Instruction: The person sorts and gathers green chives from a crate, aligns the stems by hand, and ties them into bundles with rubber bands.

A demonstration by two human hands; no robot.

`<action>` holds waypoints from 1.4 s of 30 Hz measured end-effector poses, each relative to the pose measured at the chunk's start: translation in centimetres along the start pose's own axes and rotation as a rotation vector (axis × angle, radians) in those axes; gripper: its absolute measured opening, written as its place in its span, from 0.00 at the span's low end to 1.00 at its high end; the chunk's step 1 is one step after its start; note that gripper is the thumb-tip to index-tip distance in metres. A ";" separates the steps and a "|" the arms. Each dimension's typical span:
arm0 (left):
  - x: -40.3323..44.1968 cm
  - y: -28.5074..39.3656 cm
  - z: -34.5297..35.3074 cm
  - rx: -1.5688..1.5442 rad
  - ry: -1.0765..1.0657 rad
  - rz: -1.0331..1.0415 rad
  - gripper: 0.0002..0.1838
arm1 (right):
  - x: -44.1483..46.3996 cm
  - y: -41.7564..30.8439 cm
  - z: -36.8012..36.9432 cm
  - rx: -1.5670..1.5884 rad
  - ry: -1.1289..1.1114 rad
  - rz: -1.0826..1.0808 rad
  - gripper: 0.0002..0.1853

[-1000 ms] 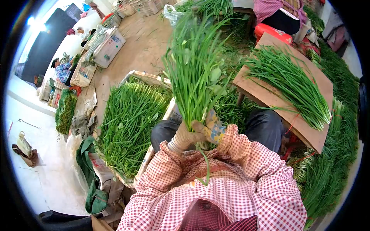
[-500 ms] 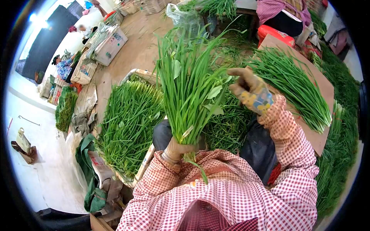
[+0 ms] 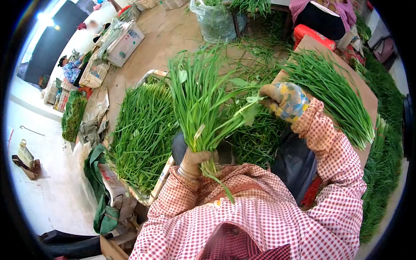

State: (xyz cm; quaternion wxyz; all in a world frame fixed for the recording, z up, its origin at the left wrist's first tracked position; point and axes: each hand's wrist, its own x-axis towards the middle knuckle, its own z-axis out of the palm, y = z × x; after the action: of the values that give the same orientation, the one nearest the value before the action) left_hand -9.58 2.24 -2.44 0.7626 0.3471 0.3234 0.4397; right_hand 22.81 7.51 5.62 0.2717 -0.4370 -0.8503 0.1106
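Observation:
Gathered near its lower end, a bunch of garlic chives [image 3: 199,102] stands upright in my gloved left hand [image 3: 195,162], which is closed around the stems. A few broad leaves of another plant show among the narrow blades. My right hand [image 3: 284,102], in a glove with a blue and yellow patterned back, is closed at the bunch's right side. Its fingertips pinch a leafy weed stem [image 3: 245,106] that stretches out sideways from the bunch. Loose green trimmings [image 3: 255,145] lie below, between my knees.
A crate [image 3: 162,177] packed with chives stands at my left. To my right, a brown board [image 3: 366,93] bears a pile of chives [image 3: 331,97], with more greens [image 3: 381,182] beyond. A clear plastic bag [image 3: 212,24] stands ahead. Another person [image 3: 71,69] sits far left.
My right hand has moved from open-fingered beside the bunch to pinching a weed stem and drawing it rightward. The bunch has come lower and leans a little left.

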 end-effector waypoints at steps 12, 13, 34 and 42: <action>-2.5 2.9 -4.8 0.437 0.068 0.022 0.41 | -1.1 10.5 -3.2 -0.373 0.513 0.137 0.13; -3.0 4.1 -5.2 0.352 0.038 -0.097 0.40 | -1.5 12.0 -3.6 -0.303 0.534 0.169 0.13; -2.5 0.4 -0.3 0.595 -0.186 0.018 0.42 | 9.6 -4.7 0.5 0.509 -0.094 0.279 0.37; -2.5 0.4 0.6 0.661 -0.265 0.032 0.32 | 8.3 -4.7 -0.7 0.908 -0.263 0.655 0.35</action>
State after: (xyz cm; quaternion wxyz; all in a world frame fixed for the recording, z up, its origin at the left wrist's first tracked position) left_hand -10.26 -0.01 -1.34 0.6372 0.6342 0.3413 0.2744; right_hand 16.13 11.38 11.26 0.2758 -0.4997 -0.5643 0.5964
